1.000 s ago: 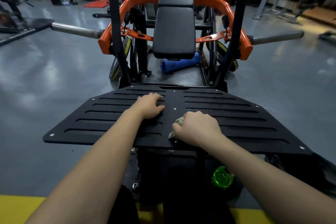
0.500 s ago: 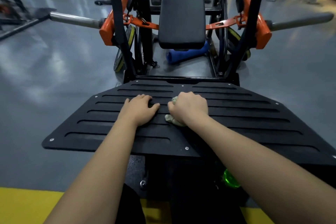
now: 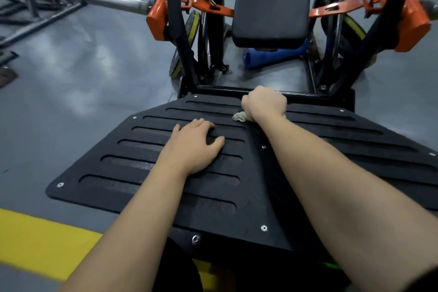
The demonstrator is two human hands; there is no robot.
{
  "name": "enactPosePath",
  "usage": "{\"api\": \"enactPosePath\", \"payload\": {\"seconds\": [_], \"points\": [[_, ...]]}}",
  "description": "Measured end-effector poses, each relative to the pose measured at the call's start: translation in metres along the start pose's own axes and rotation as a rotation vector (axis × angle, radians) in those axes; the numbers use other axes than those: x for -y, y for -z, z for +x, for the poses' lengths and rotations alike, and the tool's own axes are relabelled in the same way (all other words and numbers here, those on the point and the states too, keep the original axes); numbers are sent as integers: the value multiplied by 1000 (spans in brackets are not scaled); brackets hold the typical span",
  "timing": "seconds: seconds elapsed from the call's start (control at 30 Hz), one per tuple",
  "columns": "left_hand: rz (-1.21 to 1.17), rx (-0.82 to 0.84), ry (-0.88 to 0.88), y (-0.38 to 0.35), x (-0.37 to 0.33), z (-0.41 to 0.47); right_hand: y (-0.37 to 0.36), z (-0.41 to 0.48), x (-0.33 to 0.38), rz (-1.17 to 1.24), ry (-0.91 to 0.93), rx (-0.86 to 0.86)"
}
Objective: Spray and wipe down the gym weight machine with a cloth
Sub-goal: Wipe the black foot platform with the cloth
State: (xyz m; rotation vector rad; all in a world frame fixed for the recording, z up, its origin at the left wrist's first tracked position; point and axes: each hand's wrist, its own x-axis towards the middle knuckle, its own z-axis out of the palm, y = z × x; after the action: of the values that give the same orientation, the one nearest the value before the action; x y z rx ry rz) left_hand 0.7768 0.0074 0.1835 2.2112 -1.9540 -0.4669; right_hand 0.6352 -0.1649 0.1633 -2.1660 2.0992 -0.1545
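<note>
From the head view, my left hand (image 3: 193, 147) lay flat on the black slotted footplate (image 3: 343, 140) of the weight machine (image 3: 176, 19). Its fingers (image 3: 201, 123) were straight and close together, the thumb out to the side, all pressing on the plate and holding nothing. My right hand (image 3: 264, 103) was further forward, near the plate's far edge, its fingers curled into a fist around the pale cloth (image 3: 240, 116). A bunched corner of the cloth stuck out on the left of the fist, just under the wrist, and touched the plate. My two hands were apart, the right arm crossing the plate's middle. Beyond the plate stood the dark backrest pad (image 3: 270, 2) between the orange frame arms (image 3: 158, 19), with a blue roll (image 3: 272, 57) on the grey floor (image 3: 83, 66) beneath it. A yellow line (image 3: 35, 232) ran along the floor beside my left arm.
</note>
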Motion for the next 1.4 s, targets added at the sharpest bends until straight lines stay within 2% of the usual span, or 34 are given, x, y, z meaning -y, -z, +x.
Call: {"api": "enactPosePath", "payload": {"seconds": [0.27,0.47,0.67,1.03,1.2,1.4], "points": [[-66,-3,37,-1,1,1,-21,59,-4,31,-16,62],[-76,-23,46,1,-2,-1,-18,56,-8,-43,161,71],[-65,7,67,8,-7,-5,2,17,-18,-72,334,5],[-47,31,80,17,-13,-13,41,-94,-34,-73,262,83],[-140,8,73,16,2,-13,57,-154,-25,-80,299,82],[-88,28,26,12,4,-12,67,-212,-8,-53,365,83]]}}
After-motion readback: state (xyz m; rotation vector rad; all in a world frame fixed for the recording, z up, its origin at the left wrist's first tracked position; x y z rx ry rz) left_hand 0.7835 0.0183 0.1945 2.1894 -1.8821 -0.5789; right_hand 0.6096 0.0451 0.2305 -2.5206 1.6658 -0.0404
